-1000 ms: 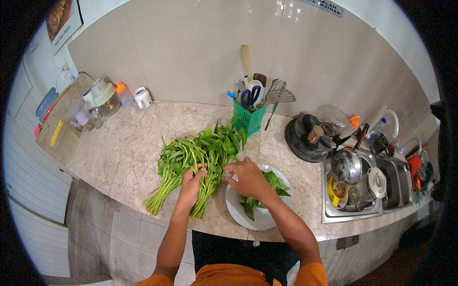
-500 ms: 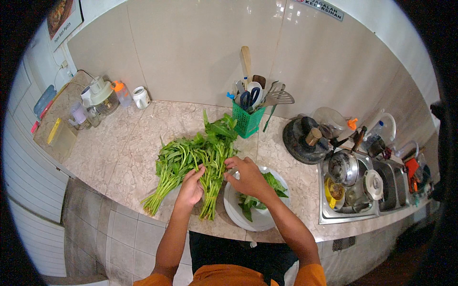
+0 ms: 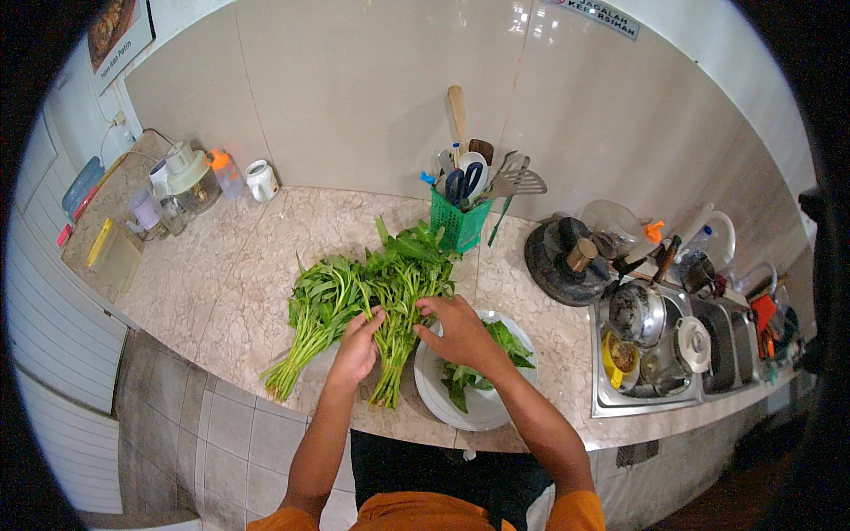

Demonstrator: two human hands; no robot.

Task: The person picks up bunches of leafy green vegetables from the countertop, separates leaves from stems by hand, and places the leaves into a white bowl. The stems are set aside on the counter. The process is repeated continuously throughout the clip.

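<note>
Two bunches of water spinach lie side by side on the counter, stem ends toward me. My left hand is between them, its fingertips closed on stems at the left side of the right bunch. At that bunch's other side is my right hand, thumb and fingers apart, fingertips at the leaves. The left bunch lies loose beside my left hand. Under my right hand and forearm stands a white plate, partly hidden, with some torn green leaves on it.
A green basket of utensils stands behind the bunches. To the right are a dark stone mortar and a steel sink piled with pots and dishes. A food processor, an orange-capped bottle and a white mug stand back left.
The right bunch's leafy top has shifted right and slightly toward me, spreading out near the green basket. Both hands have barely moved.
</note>
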